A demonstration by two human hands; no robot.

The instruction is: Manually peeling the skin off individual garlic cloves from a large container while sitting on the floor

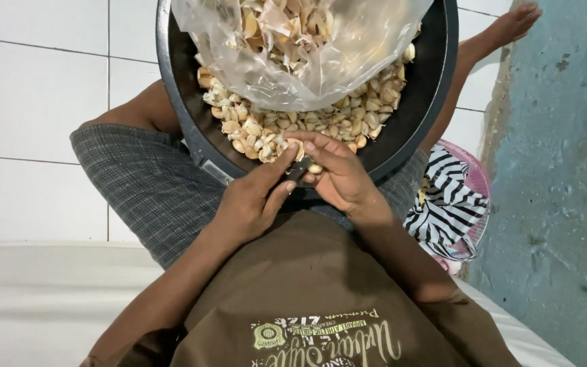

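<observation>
Pinching a small, pale garlic clove (314,168) over the near rim of the round black metal basin (436,88), the right hand (338,173) curls closed around it. The left hand (253,200) grips a small dark-handled knife (298,170). The clove looks light, firm and papery-slick, best held by its sides.

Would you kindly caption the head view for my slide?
Left hand and right hand work a garlic clove over a black basin of cloves.
</observation>
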